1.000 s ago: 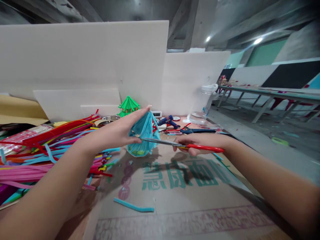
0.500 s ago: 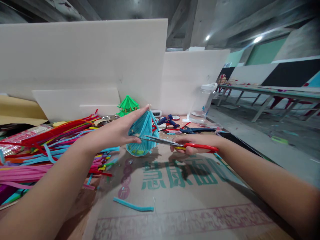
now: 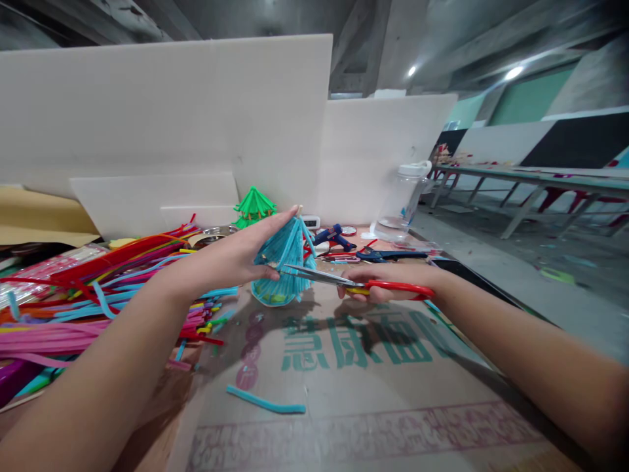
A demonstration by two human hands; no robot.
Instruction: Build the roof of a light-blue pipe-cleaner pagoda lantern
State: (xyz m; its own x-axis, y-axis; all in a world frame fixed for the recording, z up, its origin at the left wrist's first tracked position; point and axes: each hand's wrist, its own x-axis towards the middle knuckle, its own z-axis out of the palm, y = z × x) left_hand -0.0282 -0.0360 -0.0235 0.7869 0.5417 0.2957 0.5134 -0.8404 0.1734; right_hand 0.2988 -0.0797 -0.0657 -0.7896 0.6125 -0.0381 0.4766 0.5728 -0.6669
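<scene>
My left hand point(image 3: 246, 246) grips a blue cone-shaped craft piece point(image 3: 293, 252), built from pipe cleaners, with the fingers along its far side and top and the thumb low on the near side. In my right hand point(image 3: 366, 278) is a pair of scissors point(image 3: 398, 287) with red handles and a little yellow. Its blades point left and reach across the cone's front, close to my left thumb. Whether they touch the blue strands I cannot tell. Below, a short cut piece of blue pipe cleaner point(image 3: 265, 400) lies on the printed cardboard sheet point(image 3: 363, 393).
Many coloured pipe cleaners point(image 3: 59, 334) are heaped at the left. Behind my left hand stands a green pagoda-like craft piece point(image 3: 255, 204). A blue glue gun point(image 3: 337, 237), pliers point(image 3: 388, 255) and a clear water bottle point(image 3: 400, 203) sit at the back, before white boards point(image 3: 171, 111).
The whole view has shifted slightly, so everything sits a little farther right. My hands, the scissors and the blue cone hold nearly the same pose.
</scene>
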